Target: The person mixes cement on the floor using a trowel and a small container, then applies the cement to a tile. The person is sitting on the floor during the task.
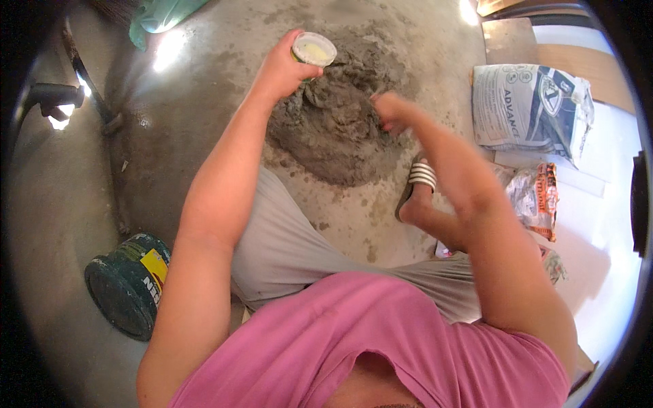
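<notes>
A heap of wet grey mortar (340, 122) lies on the concrete floor in front of me. Over its far left edge, my left hand (289, 64) is wrapped round a small round tub (315, 50) with a white rim and pale yellowish contents. The tub looks tilted a little, and its mouth faces up. My right hand (394, 113) is at the heap's right side, blurred by motion. Its fingers look curled, with a bit of red showing beneath them. What it holds is hidden by the blur.
A dark green bucket (129, 285) stands by my left arm. To the right lie a white-and-grey cement sack (530, 112) and a smaller crumpled bag (539, 197). My sandalled foot (418, 194) is close to the heap. A green plastic bag (163, 17) lies at the far left.
</notes>
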The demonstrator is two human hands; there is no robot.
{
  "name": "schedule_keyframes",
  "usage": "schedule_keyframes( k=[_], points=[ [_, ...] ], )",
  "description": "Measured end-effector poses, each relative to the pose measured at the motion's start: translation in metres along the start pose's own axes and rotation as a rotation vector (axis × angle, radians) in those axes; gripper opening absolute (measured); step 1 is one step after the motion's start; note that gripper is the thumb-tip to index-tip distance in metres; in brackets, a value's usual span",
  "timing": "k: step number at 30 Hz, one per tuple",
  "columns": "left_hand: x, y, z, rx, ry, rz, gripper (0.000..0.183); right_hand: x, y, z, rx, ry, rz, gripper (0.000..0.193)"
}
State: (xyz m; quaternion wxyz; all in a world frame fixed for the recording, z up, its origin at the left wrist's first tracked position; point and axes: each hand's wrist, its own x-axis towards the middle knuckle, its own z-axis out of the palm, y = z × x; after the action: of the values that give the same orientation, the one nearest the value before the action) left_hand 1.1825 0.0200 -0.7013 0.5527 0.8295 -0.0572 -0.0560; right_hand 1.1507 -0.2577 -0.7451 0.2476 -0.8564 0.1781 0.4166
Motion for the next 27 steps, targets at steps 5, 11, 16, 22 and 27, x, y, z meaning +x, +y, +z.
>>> schedule_keyframes(
  k=[5,11,16,22,27],
  points=[
    [0.003,-0.026,0.001,-0.029,0.048,-0.003,0.090,-0.028,0.019,0.052,-0.042,-0.185,0.061,0.051],
    [0.017,-0.022,0.005,-0.039,0.087,0.011,0.088,-0.011,0.064,-0.028,-0.641,0.076,-0.562,0.038],
    [0.008,-0.009,0.011,0.061,0.037,0.041,0.087,-0.005,-0.018,0.006,-0.446,-0.060,-0.184,0.033],
    [0.010,-0.014,0.002,0.085,0.015,0.007,0.087,-0.052,-0.003,0.039,-0.795,0.076,-0.372,0.029],
    [0.018,-0.038,0.010,0.082,0.040,0.022,0.089,-0.068,0.002,-0.029,-0.963,0.127,-0.339,0.034]
  ],
)
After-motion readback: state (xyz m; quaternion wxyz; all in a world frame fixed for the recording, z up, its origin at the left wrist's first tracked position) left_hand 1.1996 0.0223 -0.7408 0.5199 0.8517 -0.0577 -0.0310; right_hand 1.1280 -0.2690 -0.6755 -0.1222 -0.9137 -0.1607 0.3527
